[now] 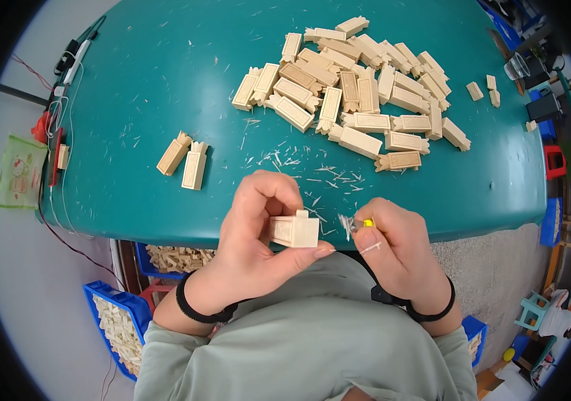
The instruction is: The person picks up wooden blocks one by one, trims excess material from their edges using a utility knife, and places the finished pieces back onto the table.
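Observation:
My left hand (262,234) is closed round a pale carved wooden block (305,232), its plain square end turned toward the right. My right hand (395,247) grips a small yellow-handled cutting tool (368,223). White shavings cling about the tool's tip, so the shape of its blade cannot be made out. A gap separates the tool from the block. Thin wood shavings (339,177) lie scattered on the green table (165,73) just beyond both hands. To the left, two similar carved blocks (195,165) lie side by side.
A heap of carved blocks (330,110) covers the far middle of the table, with a few small wooden pieces (475,91) to its right. Below the table's left side stand blue bins (139,309) of wooden pieces. A power strip (79,57) and cables run along the left edge.

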A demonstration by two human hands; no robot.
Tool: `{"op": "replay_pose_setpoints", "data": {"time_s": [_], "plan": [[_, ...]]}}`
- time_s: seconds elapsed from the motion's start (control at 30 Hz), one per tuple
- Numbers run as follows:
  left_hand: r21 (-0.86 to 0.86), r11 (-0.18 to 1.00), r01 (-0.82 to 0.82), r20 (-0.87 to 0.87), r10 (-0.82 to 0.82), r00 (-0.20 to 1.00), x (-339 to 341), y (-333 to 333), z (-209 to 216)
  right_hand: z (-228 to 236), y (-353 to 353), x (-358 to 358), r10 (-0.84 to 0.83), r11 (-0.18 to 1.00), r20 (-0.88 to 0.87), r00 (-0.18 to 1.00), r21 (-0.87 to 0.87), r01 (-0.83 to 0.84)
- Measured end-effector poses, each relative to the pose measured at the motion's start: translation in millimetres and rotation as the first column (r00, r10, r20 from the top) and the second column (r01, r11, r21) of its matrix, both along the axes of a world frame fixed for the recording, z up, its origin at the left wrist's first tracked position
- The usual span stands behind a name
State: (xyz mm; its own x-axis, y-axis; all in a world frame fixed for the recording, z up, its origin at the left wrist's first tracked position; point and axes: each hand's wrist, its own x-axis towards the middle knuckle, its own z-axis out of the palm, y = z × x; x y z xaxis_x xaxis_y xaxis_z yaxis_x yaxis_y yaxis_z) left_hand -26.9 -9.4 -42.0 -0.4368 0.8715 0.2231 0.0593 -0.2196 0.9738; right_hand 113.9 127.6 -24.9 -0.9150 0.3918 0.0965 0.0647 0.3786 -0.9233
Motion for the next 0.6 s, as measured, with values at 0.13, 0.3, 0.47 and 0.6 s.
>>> {"op": "replay_pose_setpoints", "data": {"time_s": [0.13,0.3,0.47,0.6], "plan": [[0.033,0.999,0.041,-0.077,-0.038,0.996,-10.9,-2.2,0.4,-0.4,0.3,1.9,0.047,0.999,-0.035,0.998,0.027,-0.046],[-0.103,0.988,0.112,-0.485,-0.149,0.862,-16.0,-0.1,10.0,1.0,-0.3,0.1,0.076,0.988,-0.068,0.995,0.143,-0.066],[0.112,0.987,0.113,-0.018,-0.111,0.994,-3.8,0.9,1.5,-1.2,-1.3,-0.4,0.088,0.982,-0.094,0.992,0.176,-0.071],[0.106,0.988,0.111,-0.036,-0.108,0.994,-4.2,1.0,2.3,-3.8,-0.6,-1.1,0.092,0.973,-0.097,0.991,0.22,-0.069]]}}
